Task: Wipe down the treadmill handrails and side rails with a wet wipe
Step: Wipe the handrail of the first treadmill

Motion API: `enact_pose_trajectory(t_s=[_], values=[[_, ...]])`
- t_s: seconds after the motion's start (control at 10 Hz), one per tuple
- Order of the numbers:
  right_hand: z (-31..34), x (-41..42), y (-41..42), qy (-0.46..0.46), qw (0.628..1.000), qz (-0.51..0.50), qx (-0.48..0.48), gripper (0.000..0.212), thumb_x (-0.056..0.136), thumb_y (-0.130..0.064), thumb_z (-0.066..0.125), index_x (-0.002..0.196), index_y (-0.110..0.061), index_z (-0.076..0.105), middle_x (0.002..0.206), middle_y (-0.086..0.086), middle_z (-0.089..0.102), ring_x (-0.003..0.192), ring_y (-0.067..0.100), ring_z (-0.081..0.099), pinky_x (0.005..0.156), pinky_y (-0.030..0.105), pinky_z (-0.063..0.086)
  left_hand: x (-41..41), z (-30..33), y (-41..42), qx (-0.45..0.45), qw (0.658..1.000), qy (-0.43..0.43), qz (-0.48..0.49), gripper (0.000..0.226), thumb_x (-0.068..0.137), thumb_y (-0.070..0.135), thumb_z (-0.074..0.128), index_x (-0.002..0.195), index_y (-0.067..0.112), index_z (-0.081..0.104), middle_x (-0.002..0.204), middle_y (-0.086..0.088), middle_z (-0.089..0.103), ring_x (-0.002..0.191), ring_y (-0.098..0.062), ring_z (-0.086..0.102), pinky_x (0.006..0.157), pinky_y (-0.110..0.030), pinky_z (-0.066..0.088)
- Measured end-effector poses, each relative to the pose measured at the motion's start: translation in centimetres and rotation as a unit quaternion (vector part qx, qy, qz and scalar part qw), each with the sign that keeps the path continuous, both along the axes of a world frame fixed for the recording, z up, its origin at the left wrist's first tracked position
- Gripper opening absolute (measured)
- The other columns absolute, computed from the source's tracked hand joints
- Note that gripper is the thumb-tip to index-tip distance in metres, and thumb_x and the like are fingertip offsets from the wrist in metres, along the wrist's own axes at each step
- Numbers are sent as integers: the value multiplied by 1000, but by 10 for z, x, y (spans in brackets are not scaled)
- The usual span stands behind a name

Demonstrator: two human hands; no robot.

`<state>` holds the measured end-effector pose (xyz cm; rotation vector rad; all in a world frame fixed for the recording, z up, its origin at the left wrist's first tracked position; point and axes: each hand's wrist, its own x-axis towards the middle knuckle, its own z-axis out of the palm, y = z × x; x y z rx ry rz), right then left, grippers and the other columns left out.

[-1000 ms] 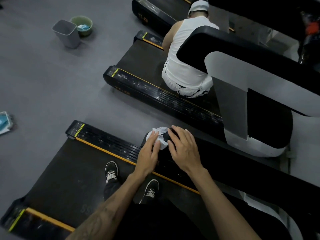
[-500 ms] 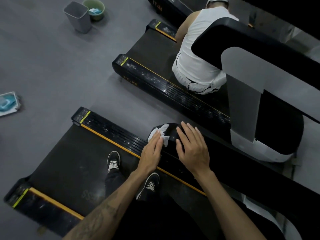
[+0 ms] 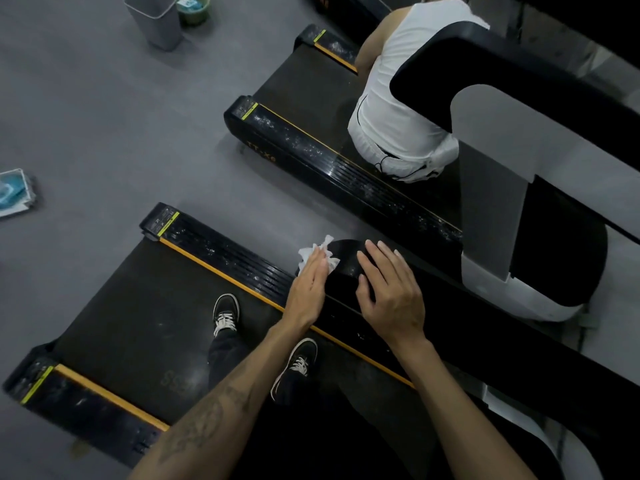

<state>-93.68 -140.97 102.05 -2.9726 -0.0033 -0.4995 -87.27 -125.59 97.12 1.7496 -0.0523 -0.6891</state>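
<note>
I stand on a black treadmill belt point(image 3: 145, 317) and look down. A white wet wipe point(image 3: 317, 255) lies on the rounded end of the black handrail point(image 3: 346, 261). My left hand point(image 3: 310, 289) presses the wipe flat against the handrail's end with straight fingers. Just to its right, my right hand point(image 3: 389, 292) rests on top of the same handrail, fingers spread. Below the handrail runs the dusty ribbed side rail point(image 3: 225, 254) with a yellow edge strip.
A person in white point(image 3: 398, 109) sits on the neighbouring treadmill point(image 3: 311, 147). A grey bin point(image 3: 156, 20) and a green bowl point(image 3: 194, 8) stand on the floor at the top left. A wipe packet point(image 3: 14, 192) lies at the far left. A grey upright point(image 3: 495, 188) rises on the right.
My left hand has slid with the wipe toward the left side of the handrail's end. My right hand has stayed on the handrail. The view has shifted slightly.
</note>
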Motion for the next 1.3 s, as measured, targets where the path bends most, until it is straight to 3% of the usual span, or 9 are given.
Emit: enact_pose_trajectory(t_s=[0.3,0.5,0.6,0.7,0.8,0.9,1.1,1.2,1.3], values=[[3,4,7,5,998,-44,39,34,99,-19,53,126,-7,69,139,11,63,133,27,56,112,47,45,-1,20,-18,-77,993,-86,-2,42,113,27,36,153,22,46,162,11,36,150,7,22,126,-27,17],[2,4,6,7,998,-45,30,34,99,-20,53,126,-8,69,140,10,62,133,27,55,113,46,44,21,-4,-10,3,999,37,-7,44,111,46,31,155,40,38,167,12,26,153,-8,22,119,-27,16],[1,5,6,4,999,-45,23,33,99,-19,53,126,-8,69,140,11,62,133,27,56,112,47,45,10,-9,-5,-7,998,55,36,42,110,48,35,151,45,42,163,12,35,151,-10,30,125,-35,20],[1,6,7,-7,999,-43,4,32,100,-18,53,125,-7,70,138,11,64,131,29,57,109,48,47,-3,-3,-4,-37,995,47,74,42,106,44,42,145,36,55,154,8,51,144,-11,43,121,-43,35],[1,8,12,-5,998,-50,-22,32,100,-19,52,125,-9,69,136,11,64,129,30,57,107,49,48,-1,9,-9,-69,994,24,77,36,108,22,49,142,27,59,153,13,48,144,-3,40,123,-31,31],[0,8,17,2,997,-64,-39,33,101,-22,49,125,-10,69,135,11,64,128,29,56,105,46,47,12,11,-18,-84,995,21,48,37,108,18,49,143,27,57,154,17,41,148,-3,32,124,-27,24],[0,8,16,-7,996,-60,-64,34,101,-23,50,125,-10,70,135,12,64,128,29,56,104,44,47,38,-16,-14,7,996,85,3,44,110,42,37,153,32,45,166,6,30,155,-11,18,123,-31,12],[-2,9,17,-14,996,-68,-57,33,100,-22,51,123,-10,70,135,11,64,128,29,57,104,45,45,38,-41,-3,20,988,146,47,49,106,49,45,151,30,48,165,-2,34,155,-18,24,128,-39,16],[-5,10,19,-19,996,-67,-55,32,100,-22,52,122,-10,71,134,11,65,127,29,56,105,43,44,27,-48,5,18,986,142,87,41,105,40,51,144,28,58,155,-4,50,145,-24,43,121,-45,34]])
